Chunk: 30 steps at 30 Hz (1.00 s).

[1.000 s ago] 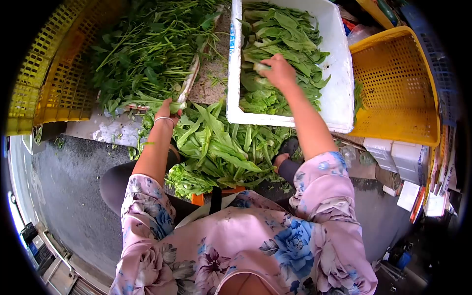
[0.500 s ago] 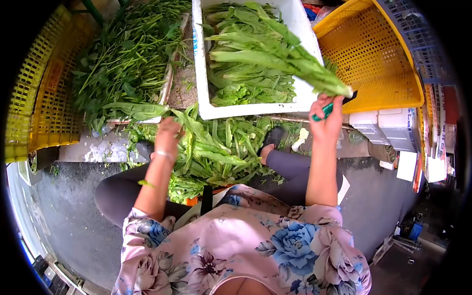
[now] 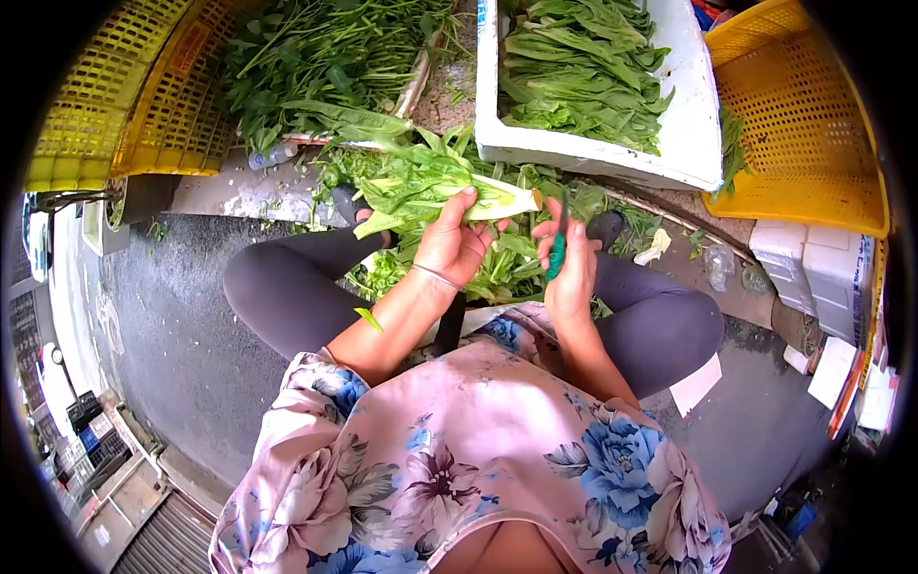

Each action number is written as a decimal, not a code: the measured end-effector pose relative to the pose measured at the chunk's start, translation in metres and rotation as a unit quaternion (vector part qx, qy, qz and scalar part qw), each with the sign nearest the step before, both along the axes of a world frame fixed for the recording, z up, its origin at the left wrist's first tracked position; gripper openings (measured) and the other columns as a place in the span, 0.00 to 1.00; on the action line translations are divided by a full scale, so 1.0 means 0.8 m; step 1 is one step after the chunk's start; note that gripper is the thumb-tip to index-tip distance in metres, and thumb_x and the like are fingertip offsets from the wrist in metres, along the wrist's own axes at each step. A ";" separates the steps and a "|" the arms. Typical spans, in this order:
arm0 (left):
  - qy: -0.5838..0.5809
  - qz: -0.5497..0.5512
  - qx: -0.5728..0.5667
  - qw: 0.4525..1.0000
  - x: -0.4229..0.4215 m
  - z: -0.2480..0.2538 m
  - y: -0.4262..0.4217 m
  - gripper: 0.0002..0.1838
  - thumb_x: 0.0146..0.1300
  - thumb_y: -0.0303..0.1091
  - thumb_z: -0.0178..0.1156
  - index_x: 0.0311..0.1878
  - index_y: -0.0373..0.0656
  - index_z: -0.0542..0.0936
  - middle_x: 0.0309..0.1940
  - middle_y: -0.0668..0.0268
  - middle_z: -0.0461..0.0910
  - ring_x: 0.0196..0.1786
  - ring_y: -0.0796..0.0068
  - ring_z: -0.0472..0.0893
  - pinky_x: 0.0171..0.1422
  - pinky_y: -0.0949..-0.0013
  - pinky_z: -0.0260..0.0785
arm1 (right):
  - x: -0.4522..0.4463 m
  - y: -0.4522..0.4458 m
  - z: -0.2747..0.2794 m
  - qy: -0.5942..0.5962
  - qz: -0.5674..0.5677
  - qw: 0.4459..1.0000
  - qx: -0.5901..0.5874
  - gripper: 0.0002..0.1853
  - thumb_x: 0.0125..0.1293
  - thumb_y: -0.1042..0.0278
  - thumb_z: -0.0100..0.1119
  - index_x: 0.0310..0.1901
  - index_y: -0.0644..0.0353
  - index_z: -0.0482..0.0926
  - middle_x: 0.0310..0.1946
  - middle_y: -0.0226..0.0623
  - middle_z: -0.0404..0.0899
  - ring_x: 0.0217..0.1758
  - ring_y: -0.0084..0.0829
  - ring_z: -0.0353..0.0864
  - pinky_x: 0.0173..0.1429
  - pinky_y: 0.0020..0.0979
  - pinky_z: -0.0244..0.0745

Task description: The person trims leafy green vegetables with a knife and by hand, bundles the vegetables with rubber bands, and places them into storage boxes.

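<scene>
A leafy green stalk (image 3: 430, 194) lies across my left hand (image 3: 453, 239), its pale cut end pointing right. The thumb of that hand presses on it from above. My right hand (image 3: 570, 273) grips a green-handled knife (image 3: 557, 251), blade up, just right of the cut end. Under both hands is a heap of loose leafy greens (image 3: 507, 258), partly hidden by them. More leafy stalks (image 3: 583, 77) lie in the white foam box (image 3: 622, 165) beyond my right hand.
Darker greens (image 3: 325, 62) are piled at the upper left, beside yellow crates (image 3: 91, 100). A yellow basket (image 3: 798, 124) lies on its side at the right, above white foam boxes (image 3: 813, 268). My legs are bent on both sides of the heap.
My left hand has come up from the heap with a stalk. My right hand has moved left and down with the knife; the stalk it held is no longer in it.
</scene>
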<state>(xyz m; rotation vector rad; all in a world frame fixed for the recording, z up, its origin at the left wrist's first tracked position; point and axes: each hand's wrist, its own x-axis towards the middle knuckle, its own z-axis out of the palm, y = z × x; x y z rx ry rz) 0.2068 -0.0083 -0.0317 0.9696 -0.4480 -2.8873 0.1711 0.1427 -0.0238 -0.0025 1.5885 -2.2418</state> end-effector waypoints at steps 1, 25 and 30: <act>-0.001 0.005 -0.014 1.000 0.002 -0.003 -0.001 0.13 0.59 0.36 0.56 0.45 0.43 0.71 0.43 0.63 0.75 0.45 0.69 0.75 0.49 0.63 0.71 | 0.004 -0.002 -0.002 0.000 0.003 1.000 0.000 0.21 0.64 0.65 0.50 0.56 0.68 0.66 0.31 0.30 0.74 0.26 0.15 0.66 0.26 0.16 0.57; 0.135 -0.039 -0.067 0.988 0.036 -0.033 -0.038 0.20 0.50 0.16 0.53 0.49 0.37 0.71 0.44 0.63 0.76 0.47 0.70 0.75 0.53 0.68 0.67 | 0.017 -0.016 -0.036 -0.368 0.155 0.854 -0.332 0.16 0.66 0.50 0.44 0.44 0.54 0.68 0.20 0.24 0.63 0.18 0.17 0.59 0.24 0.21 0.54; 0.145 -0.066 -0.046 0.986 0.044 -0.041 -0.051 0.22 0.47 0.13 0.52 0.49 0.34 0.71 0.45 0.60 0.76 0.47 0.70 0.75 0.55 0.68 0.65 | 0.022 -0.015 -0.066 -0.307 0.182 0.931 -0.079 0.12 0.63 0.57 0.53 0.41 0.55 0.72 0.17 0.23 0.64 0.14 0.16 0.58 0.17 0.18 0.51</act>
